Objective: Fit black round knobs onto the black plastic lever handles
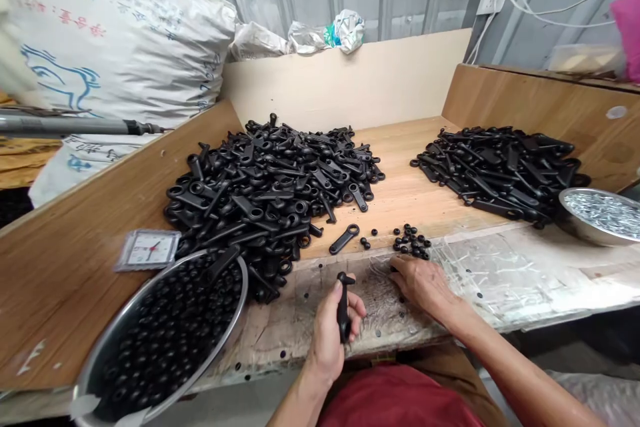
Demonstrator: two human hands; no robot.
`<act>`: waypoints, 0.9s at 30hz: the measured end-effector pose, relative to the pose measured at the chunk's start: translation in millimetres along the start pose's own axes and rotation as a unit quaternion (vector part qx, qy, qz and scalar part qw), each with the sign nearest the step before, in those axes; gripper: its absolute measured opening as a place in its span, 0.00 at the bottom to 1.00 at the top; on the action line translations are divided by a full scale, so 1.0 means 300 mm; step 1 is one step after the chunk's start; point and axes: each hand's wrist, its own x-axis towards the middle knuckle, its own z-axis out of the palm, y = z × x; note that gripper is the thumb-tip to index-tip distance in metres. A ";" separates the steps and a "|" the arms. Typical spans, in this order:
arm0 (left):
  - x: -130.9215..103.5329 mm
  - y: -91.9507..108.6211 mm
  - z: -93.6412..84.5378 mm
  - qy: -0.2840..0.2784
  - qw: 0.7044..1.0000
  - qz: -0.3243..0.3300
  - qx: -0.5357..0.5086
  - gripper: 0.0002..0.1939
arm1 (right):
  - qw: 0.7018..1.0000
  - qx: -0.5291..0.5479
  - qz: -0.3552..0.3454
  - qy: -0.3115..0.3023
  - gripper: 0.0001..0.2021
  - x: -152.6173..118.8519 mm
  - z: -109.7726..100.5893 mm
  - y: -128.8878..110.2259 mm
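My left hand (334,320) is wrapped round a black plastic lever (343,310), held upright above the bench's near edge. A short peg sticks out sideways at the lever's top. My right hand (420,283) reaches down to the bench, just in front of a small group of black balls (413,243). Its fingertips are drawn together, and what they pinch, if anything, is mostly hidden. Between the hands and the large pile lies a single black lever (345,239) with a ring end, beside a few loose balls (365,243).
A large heap of black levers (280,180) fills the left middle. At front left stands a metal bowl of black balls (243,280), near a small square clock (149,249). On the right are a pile of black handles (500,170) and a bowl of metal pins (590,230). Wooden boards (350,90) wall the bench.
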 end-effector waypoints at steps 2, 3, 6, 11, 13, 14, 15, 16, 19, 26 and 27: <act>-0.007 0.003 0.003 -0.005 0.999 0.009 0.031 0.25 | 1.000 0.005 -0.001 -0.004 0.08 0.011 0.007 -0.005; -0.010 0.006 0.004 -0.006 0.999 0.015 0.040 0.25 | 1.000 0.017 -0.008 -0.006 0.08 0.013 0.008 -0.005; -0.023 0.018 0.008 0.000 0.998 0.040 0.047 0.23 | 0.974 0.220 -0.049 -0.021 0.08 0.002 0.003 -0.015; -0.045 0.023 0.012 -0.008 0.990 0.118 0.079 0.20 | 0.721 0.689 -0.020 -0.071 0.15 -0.056 0.005 -0.100; -0.050 0.018 0.010 -0.015 0.986 0.137 0.090 0.20 | 0.651 0.755 -0.010 -0.077 0.14 -0.074 0.011 -0.137; -0.052 0.016 0.008 -0.018 0.985 0.144 0.094 0.19 | 0.628 0.774 -0.008 -0.081 0.14 -0.080 0.014 -0.152; -0.054 0.014 0.005 -0.019 0.984 0.150 0.098 0.19 | 0.611 0.787 -0.006 -0.083 0.13 -0.084 0.016 -0.163; -0.055 0.012 0.003 -0.019 0.983 0.154 0.101 0.19 | 0.598 0.797 -0.005 -0.085 0.12 -0.087 0.018 -0.171; -0.057 0.010 -0.003 -0.008 0.982 0.159 0.104 0.20 | 0.574 0.814 -0.003 -0.089 0.11 -0.089 0.023 -0.182; -0.066 0.009 -0.008 0.011 0.981 0.159 0.112 0.22 | 0.553 0.829 0.008 -0.086 0.11 -0.084 0.033 -0.197; -0.068 0.010 -0.009 0.014 0.980 0.162 0.117 0.22 | 0.552 0.829 0.009 -0.085 0.11 -0.084 0.034 -0.199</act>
